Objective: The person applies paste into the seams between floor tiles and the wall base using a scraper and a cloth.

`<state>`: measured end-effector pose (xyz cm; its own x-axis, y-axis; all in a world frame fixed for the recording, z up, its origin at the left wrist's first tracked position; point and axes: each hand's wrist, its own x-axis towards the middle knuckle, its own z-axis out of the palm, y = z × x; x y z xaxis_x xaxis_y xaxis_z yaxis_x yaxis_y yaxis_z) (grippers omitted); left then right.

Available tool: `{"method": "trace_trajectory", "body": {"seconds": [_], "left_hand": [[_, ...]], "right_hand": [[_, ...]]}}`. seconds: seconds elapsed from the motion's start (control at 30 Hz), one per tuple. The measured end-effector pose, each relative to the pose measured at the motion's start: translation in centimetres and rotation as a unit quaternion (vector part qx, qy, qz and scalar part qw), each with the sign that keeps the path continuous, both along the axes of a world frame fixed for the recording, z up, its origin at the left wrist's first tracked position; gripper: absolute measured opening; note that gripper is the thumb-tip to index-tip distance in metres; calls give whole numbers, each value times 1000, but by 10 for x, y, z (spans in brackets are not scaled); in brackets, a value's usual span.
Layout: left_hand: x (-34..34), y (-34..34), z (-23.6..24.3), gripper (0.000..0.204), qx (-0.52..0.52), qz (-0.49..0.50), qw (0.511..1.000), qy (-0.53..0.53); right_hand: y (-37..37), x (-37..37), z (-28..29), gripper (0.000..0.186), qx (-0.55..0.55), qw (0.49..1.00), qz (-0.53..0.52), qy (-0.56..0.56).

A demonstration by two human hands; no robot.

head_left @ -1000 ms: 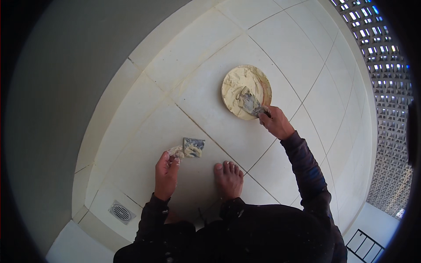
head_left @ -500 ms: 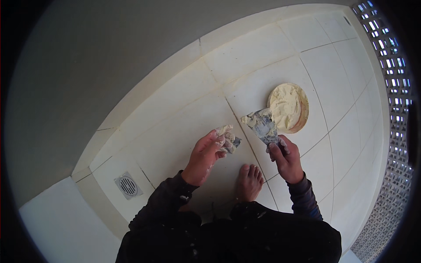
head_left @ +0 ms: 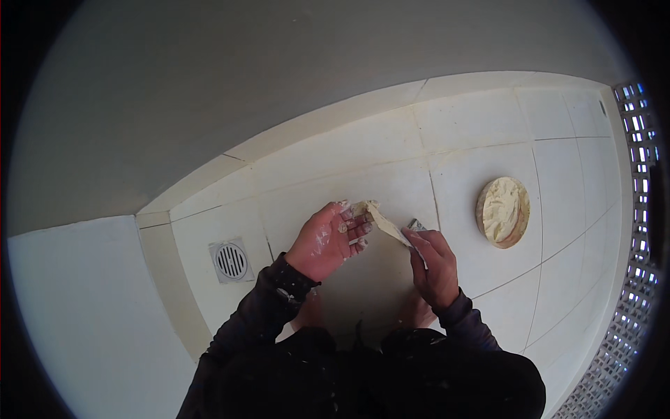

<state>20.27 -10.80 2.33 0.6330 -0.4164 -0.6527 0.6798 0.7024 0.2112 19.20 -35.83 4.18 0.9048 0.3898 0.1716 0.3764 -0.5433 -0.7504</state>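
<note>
My left hand [head_left: 328, 237] is turned palm up, its fingers extended, slightly curled and smeared with cream putty. A putty knife [head_left: 391, 229] is gripped in my right hand [head_left: 434, 269], its blade tilted nearly edge-on and coated with putty. The blade's tip meets or nearly meets my left fingertips; contact is hard to make out. Beyond my right knuckles shows a small blue-grey piece [head_left: 417, 225]; whether it is a second blade I cannot tell. A round tub of cream putty [head_left: 523, 222] stands on the floor to the right.
White tiles [head_left: 488, 279] with dark joints cover the floor. A square metal drain [head_left: 232, 260] lies at the left. Beyond a pale tiled skirting rises a grey wall [head_left: 293, 91]. A white block-like surface [head_left: 84, 279] is at far left, and a perforated screen [head_left: 636, 195] borders the right.
The view has shifted, with more wall showing. My right hand has brought the putty knife from beside the tub toward my left hand. My left hand has turned palm up; the blue-grey piece by its fingers is gone.
</note>
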Motion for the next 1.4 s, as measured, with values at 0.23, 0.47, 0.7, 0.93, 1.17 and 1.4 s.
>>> {"method": "trace_trajectory", "body": {"seconds": [0.23,0.47,0.7,0.93,1.17,1.4], "left_hand": [[-26,47,-8,38,108,68,991,28],[-84,108,-53,34,144,216,965,39],[-93,133,-61,34,162,287,944,7],[-94,144,-66,33,143,302,942,9],[-97,153,-64,38,143,307,941,16],[-100,152,-71,40,149,299,942,40]], "right_hand": [[50,10,1,30,261,868,-34,421],[157,65,-8,17,270,673,51,687],[241,70,-41,7,367,589,-20,719],[276,77,-47,6,439,553,-70,705],[285,87,-37,6,433,561,-76,701],[275,95,-25,10,465,534,-53,704]]}}
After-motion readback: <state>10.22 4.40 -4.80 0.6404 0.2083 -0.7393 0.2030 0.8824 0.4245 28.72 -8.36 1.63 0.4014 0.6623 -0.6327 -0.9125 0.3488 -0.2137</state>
